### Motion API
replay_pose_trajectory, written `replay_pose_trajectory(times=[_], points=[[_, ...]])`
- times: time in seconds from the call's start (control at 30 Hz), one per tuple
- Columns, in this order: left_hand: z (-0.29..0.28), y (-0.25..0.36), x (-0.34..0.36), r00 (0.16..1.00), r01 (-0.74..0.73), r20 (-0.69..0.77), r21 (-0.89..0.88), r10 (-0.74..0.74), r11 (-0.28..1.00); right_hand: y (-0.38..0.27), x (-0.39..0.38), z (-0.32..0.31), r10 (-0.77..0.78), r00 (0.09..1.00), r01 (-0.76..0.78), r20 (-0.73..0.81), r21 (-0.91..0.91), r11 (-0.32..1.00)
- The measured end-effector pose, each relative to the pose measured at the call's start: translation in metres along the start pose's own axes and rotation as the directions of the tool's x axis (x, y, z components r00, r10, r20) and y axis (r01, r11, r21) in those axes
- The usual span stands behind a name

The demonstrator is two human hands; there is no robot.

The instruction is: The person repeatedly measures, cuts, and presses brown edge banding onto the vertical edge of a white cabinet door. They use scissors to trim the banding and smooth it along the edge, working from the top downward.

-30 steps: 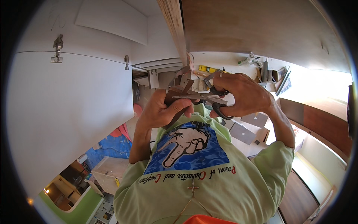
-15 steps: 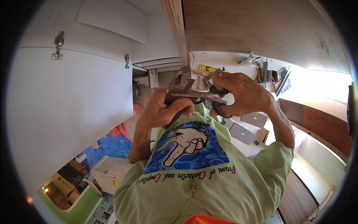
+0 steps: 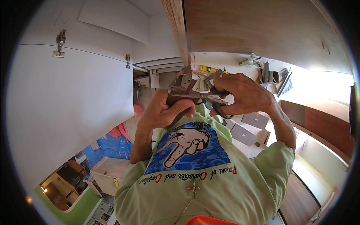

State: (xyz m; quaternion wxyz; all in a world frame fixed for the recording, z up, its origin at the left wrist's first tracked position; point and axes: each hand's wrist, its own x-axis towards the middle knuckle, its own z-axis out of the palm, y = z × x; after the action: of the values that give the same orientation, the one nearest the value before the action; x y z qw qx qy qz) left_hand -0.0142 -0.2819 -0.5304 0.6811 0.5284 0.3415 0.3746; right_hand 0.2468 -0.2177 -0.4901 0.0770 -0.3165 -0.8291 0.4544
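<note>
My left hand [image 3: 159, 112] pinches a dark brown, flexible strip [image 3: 175, 99] between thumb and fingers, in front of my chest. One end of the strip curls up past the fingers, and another part hangs below the hand. My right hand [image 3: 245, 93] grips a pair of scissors [image 3: 204, 96] by its black handles, with thumb and fingers in the loops. The scissor blades point left and lie across the strip, close to my left thumb. Whether they have cut into the strip I cannot tell.
White cabinet doors [image 3: 75, 93] with metal hinges fill the left side. A wooden panel [image 3: 255, 30] hangs over the upper right. Beyond my hands, a yellow spirit level [image 3: 209, 69] and several tools lie on a white surface. Grey boards [image 3: 243, 135] lie lower right.
Both hands stay in nearly the same place. The curled end of the strip by the blades has shifted slightly, and the right hand's thumb has moved a little toward the left.
</note>
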Motion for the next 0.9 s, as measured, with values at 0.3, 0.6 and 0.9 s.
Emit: replay_pose_trajectory(times=[0.3,0.6,0.9], points=[[0.003,0.006,-0.001,0.996,0.074,0.042,-0.025,-0.073,0.997,0.014,-0.011,-0.006,0.06,0.997,-0.059,0.044,-0.011,0.998],[-0.013,0.015,-0.003,0.941,0.22,0.295,-0.156,-0.167,0.963,0.025,-0.021,-0.052,0.228,0.895,-0.237,0.383,-0.025,0.971],[-0.011,0.0,0.003,0.843,0.361,0.454,-0.076,-0.29,0.929,0.005,-0.005,-0.05,0.251,0.824,-0.185,0.509,-0.177,0.967]])
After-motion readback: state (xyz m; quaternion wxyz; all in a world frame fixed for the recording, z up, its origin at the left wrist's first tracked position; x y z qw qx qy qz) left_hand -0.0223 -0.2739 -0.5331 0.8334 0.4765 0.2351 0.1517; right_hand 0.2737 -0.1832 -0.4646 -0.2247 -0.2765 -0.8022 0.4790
